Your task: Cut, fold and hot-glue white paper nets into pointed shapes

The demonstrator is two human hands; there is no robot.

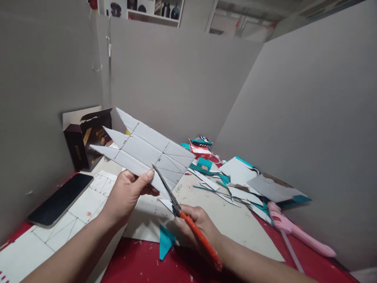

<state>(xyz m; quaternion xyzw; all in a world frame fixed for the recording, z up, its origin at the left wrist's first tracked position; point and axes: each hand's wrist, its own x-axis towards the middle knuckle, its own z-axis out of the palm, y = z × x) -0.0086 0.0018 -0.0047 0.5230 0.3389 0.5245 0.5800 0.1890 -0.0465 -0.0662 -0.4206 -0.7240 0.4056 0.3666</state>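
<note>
My left hand [132, 190] grips the lower edge of a light grey cardboard piece [147, 143], thumb on its face. The piece is marked with dark drawn lines, and its left end is cut into three pointed flaps. In my right hand [200, 230] is a pair of scissors [198, 236] with orange handles and dark blades. The blades lie at the cardboard's lower right part, their tips close to my left thumb. A teal scrap [166, 241] hangs or lies just below the scissors; which one I cannot tell.
A phone [61, 199] rests on a sheet with drawn lines [59, 236] at left, near a dark box [88, 139]. Cardboard offcuts [232, 190] and a pink glue gun [297, 232] lie right. A pale board [244, 232] covers part of the red tabletop [138, 261]. Grey panels surround the table.
</note>
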